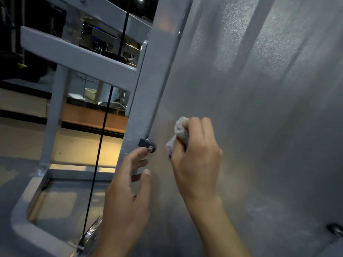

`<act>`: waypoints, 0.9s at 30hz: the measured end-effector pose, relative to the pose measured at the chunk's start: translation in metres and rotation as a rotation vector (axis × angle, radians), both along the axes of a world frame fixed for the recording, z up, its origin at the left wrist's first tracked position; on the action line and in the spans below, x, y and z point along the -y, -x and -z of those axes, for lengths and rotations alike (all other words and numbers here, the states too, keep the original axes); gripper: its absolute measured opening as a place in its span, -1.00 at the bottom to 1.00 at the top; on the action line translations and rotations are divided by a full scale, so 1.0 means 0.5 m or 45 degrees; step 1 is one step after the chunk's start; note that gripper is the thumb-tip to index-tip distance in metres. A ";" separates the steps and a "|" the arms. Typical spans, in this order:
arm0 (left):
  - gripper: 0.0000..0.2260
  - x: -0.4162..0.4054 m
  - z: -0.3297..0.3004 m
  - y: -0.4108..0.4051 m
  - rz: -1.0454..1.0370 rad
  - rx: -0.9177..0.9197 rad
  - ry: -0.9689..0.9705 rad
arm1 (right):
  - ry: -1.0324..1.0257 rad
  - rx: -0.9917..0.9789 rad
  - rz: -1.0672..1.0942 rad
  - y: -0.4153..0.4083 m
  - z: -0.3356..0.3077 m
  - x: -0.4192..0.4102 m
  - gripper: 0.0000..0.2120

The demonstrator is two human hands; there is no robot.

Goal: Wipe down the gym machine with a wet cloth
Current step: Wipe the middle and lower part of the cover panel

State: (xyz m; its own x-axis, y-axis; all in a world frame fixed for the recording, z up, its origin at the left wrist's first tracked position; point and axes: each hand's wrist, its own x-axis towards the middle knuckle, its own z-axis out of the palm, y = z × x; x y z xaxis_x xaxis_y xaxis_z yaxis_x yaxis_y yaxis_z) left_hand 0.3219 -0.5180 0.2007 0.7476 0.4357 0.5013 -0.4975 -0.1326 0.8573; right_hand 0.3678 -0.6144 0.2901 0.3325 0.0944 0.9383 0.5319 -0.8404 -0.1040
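Right hand (196, 154) grips a bunched off-white cloth (179, 133) and presses it against the speckled grey metal panel (259, 127) of the gym machine, just right of a small black bracket with a silver bolt (147, 145). Left hand (128, 184), fingers relaxed and spread, touches the panel's edge just below that bracket.

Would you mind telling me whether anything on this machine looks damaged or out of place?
Nothing stands out. The right hand holds the cloth against the grey panel, the left hand rests by the bracket bolt, and the cable hangs straight.
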 end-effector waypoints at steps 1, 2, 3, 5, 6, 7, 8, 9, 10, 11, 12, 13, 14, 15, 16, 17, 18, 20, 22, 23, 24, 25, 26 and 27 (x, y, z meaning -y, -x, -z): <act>-0.58 0.002 -0.003 0.001 -0.004 0.010 0.010 | 0.022 -0.022 -0.001 -0.006 -0.004 -0.020 -0.80; -0.57 0.004 -0.003 0.002 -0.009 0.015 0.022 | 0.054 -0.043 -0.004 -0.012 -0.007 -0.034 -0.72; -0.57 0.007 -0.004 0.002 -0.009 0.019 0.037 | 0.084 -0.048 -0.014 -0.015 -0.009 -0.043 -0.69; -0.57 0.010 -0.001 0.000 -0.005 0.017 0.074 | 0.132 -0.044 -0.044 -0.013 -0.013 -0.036 -0.74; -0.57 0.011 0.000 0.000 -0.002 0.016 0.094 | 0.139 -0.039 -0.066 -0.009 -0.014 -0.019 -0.80; -0.57 0.010 0.001 -0.001 0.005 0.023 0.109 | 0.128 -0.032 -0.084 -0.003 -0.013 0.005 -0.86; -0.57 0.009 0.000 -0.001 0.012 0.026 0.118 | 0.097 -0.020 -0.090 0.004 -0.011 0.033 -0.87; -0.56 0.008 -0.001 -0.001 0.019 0.026 0.123 | 0.052 -0.007 -0.087 0.012 -0.007 0.062 -0.85; -0.57 0.006 -0.002 -0.002 0.022 0.025 0.124 | 0.008 0.007 -0.073 0.017 -0.002 0.089 -0.86; -0.57 0.005 -0.003 -0.004 0.027 0.027 0.128 | -0.032 0.021 -0.050 0.022 0.004 0.109 -0.89; -0.60 0.004 -0.002 -0.005 0.025 0.030 0.131 | -0.062 0.029 -0.028 0.025 0.008 0.118 -0.92; -0.64 0.004 -0.002 -0.005 0.023 0.035 0.138 | -0.075 0.031 -0.017 0.025 0.010 0.116 -0.91; -0.67 0.003 -0.002 -0.004 0.017 0.036 0.141 | -0.075 0.031 -0.015 0.023 0.010 0.105 -0.90; -0.67 0.004 -0.003 -0.003 0.014 0.040 0.143 | -0.060 0.033 -0.018 0.021 0.006 0.089 -0.86; -0.67 0.004 -0.003 -0.002 0.015 0.040 0.147 | -0.033 0.037 -0.022 0.017 -0.001 0.067 -0.83; -0.68 0.003 -0.003 -0.002 0.021 0.037 0.153 | 0.000 0.043 -0.024 0.012 -0.009 0.044 -0.84; -0.68 0.002 -0.004 -0.002 0.023 0.032 0.153 | 0.040 0.051 -0.019 0.005 -0.017 0.021 -0.88; -0.68 -0.001 -0.007 -0.001 0.032 0.031 0.154 | 0.077 0.043 -0.028 -0.010 -0.034 -0.023 -0.85; -0.65 -0.003 -0.011 0.001 0.039 0.021 0.167 | 0.100 0.022 -0.049 -0.019 -0.054 -0.052 -0.78; -0.61 -0.003 -0.011 0.001 0.038 0.014 0.171 | 0.119 0.005 -0.057 -0.023 -0.063 -0.059 -0.78; -0.58 -0.002 -0.011 0.002 0.041 0.005 0.170 | 0.147 -0.016 -0.057 -0.024 -0.070 -0.062 -0.80; -0.57 0.000 -0.012 0.004 0.044 -0.001 0.168 | 0.190 -0.042 -0.062 -0.023 -0.073 -0.061 -0.81; -0.57 0.002 -0.012 0.005 0.042 -0.004 0.166 | 0.256 -0.080 -0.066 -0.019 -0.072 -0.058 -0.83; -0.57 0.003 -0.011 0.006 0.038 0.000 0.168 | 0.345 -0.131 -0.060 -0.013 -0.067 -0.055 -0.84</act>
